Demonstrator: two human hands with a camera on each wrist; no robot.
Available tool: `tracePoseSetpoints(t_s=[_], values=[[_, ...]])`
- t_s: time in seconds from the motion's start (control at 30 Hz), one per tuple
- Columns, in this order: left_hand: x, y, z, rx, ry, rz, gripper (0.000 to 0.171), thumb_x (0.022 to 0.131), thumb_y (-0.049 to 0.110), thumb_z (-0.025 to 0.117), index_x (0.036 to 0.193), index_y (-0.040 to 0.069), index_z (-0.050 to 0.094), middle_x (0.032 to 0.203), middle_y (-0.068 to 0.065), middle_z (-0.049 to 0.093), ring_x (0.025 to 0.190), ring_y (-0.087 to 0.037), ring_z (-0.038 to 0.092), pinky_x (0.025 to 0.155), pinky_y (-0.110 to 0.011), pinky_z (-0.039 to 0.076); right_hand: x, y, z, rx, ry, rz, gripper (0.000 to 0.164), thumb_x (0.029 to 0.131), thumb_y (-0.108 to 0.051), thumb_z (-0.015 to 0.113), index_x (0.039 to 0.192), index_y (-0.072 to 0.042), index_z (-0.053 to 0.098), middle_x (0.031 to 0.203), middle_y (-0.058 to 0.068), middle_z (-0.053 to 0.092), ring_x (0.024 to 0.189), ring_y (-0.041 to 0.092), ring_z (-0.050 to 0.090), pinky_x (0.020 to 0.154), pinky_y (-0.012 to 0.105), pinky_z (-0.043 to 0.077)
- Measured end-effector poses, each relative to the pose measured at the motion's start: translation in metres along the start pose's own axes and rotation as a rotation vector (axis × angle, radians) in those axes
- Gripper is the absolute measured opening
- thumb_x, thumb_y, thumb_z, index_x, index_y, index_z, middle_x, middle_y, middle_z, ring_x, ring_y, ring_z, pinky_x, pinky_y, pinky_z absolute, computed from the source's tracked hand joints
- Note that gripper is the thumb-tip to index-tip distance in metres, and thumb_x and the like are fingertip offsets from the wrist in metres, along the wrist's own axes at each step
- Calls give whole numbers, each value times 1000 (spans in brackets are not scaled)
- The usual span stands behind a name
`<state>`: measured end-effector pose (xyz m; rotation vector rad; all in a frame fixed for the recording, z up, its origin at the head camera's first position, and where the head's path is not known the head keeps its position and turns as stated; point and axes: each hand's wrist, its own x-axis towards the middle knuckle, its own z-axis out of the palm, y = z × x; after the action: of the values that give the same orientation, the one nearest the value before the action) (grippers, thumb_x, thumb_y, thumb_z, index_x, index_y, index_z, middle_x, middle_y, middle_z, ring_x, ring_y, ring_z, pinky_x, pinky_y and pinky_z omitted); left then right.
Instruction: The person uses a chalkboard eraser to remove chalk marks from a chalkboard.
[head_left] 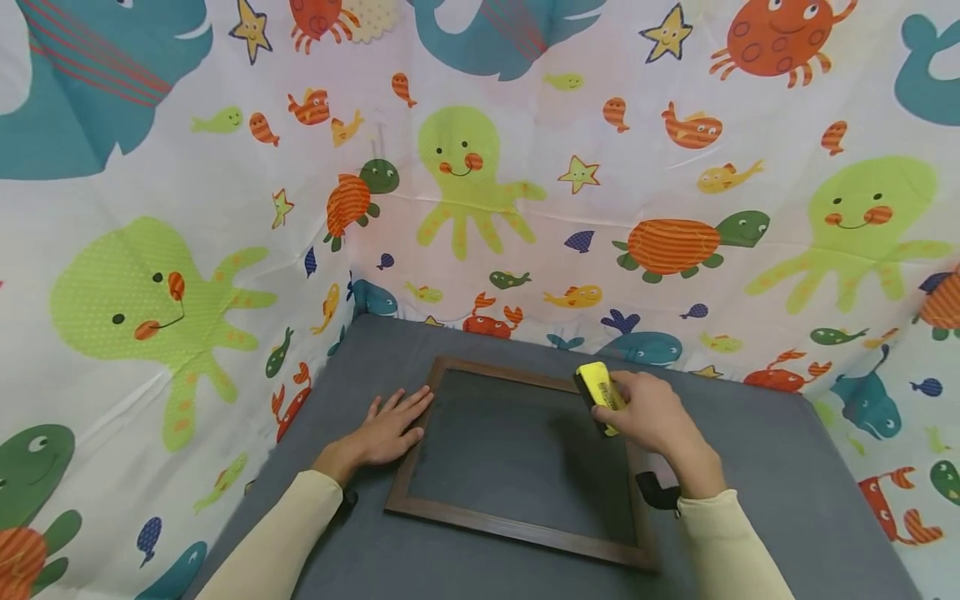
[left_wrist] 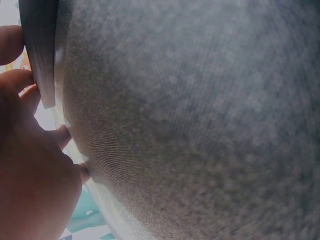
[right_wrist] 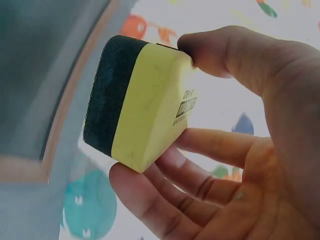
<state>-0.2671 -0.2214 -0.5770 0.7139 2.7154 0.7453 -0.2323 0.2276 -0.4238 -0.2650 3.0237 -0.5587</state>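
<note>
A small blackboard (head_left: 517, 458) in a brown wooden frame (head_left: 517, 527) lies flat on the grey table. My left hand (head_left: 386, 429) is spread at the frame's left side, fingertips and thumb against the wood; the left wrist view shows the frame's edge (left_wrist: 42, 55) beside its fingers. Above the board's upper right corner, my right hand (head_left: 656, 417) grips a yellow board eraser (head_left: 602, 387) with a dark felt pad. In the right wrist view the thumb is at one end of the eraser (right_wrist: 150, 100) and fingers at the other, its felt (right_wrist: 110, 95) facing the board side.
The grey table (head_left: 765, 492) extends around the board. Cloth walls (head_left: 510, 108) printed with sea animals rise behind and at both sides, meeting the table's edges. A black strap (head_left: 658, 492) shows at my right wrist.
</note>
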Motion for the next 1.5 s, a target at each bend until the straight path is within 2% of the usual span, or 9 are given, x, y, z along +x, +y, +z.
tracePoseSetpoints(t_s=[0.23,0.37,0.5,0.8,1.1,1.37,1.5], values=[[-1,0,-2,-14,-1,4,69,115,28,53,177,14,24,186,-6,16,168,-53,8,126,-82,-2,-20,40,-21,-22,26,159,82,96,-47,79,150,10,56,110,27,73,86,31,66,63,37,53],[-2,-1,-3,-30,5,3,69,115,27,53,176,12,25,185,-9,17,167,-55,8,125,-83,-3,-29,60,-24,-9,30,244,82,97,-51,77,145,12,57,111,30,72,85,32,66,64,39,54],[-4,-4,-4,-16,9,-4,69,116,27,53,176,14,24,186,-7,16,168,-54,8,126,-81,-3,-35,78,-22,-3,16,302,83,98,-54,75,142,14,57,110,30,72,86,34,66,65,42,55],[-8,-8,-2,-26,23,-16,69,116,28,54,177,15,24,186,-5,15,169,-52,6,126,-81,-5,-48,105,6,27,-56,363,90,97,-56,76,143,18,56,109,31,69,87,36,63,66,43,54],[-10,-9,-3,-25,20,-22,70,116,28,54,177,16,23,186,-3,14,169,-51,6,127,-81,-5,-50,115,40,19,-102,422,96,93,-59,79,145,18,55,120,37,66,91,39,60,74,49,53],[-13,-13,-3,-19,15,-23,70,116,29,53,177,16,22,186,-4,14,169,-51,6,127,-81,-5,-50,116,60,-10,-117,421,92,92,-56,81,139,20,57,102,26,66,88,37,59,75,47,50],[-15,-12,-3,-24,10,-27,69,117,30,52,177,16,22,186,-4,13,170,-51,5,127,-80,-5,-50,116,61,-2,-115,422,94,92,-58,81,139,20,57,102,26,66,87,36,59,73,45,50]])
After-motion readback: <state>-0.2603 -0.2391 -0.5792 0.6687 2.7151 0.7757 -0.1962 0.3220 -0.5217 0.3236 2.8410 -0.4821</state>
